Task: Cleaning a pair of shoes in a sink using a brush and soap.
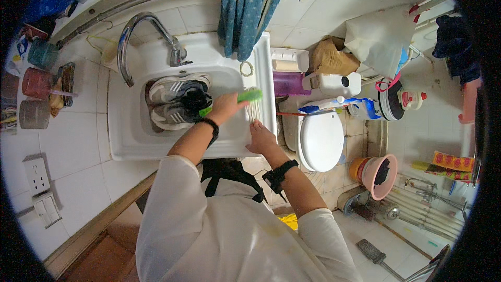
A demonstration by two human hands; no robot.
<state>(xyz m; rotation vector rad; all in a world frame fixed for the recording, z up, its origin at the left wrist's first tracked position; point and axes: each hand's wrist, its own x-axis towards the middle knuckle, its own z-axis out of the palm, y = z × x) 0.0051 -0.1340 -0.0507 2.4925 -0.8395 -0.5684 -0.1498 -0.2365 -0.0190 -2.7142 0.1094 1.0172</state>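
My left hand (225, 108) is closed around the handle of a green scrubbing brush (250, 95). The brush head rests over a bundle of white shoelaces (254, 110) spread on the right ledge of the white sink (125, 149). With its fingertips, my right hand (261, 138) presses the near end of the laces against the ledge. A pair of grey and white sneakers (172, 91) with dark insides lies in the basin, left of my left hand. Farther back on the ledge sits a small pale ring (246, 69).
A chrome faucet (148, 15) arches over the basin's left back. From the rail hangs a blue towel (245, 15). On the right stand a white toilet (322, 141) and a pink basin (380, 177). Cups (36, 82) line the left shelf.
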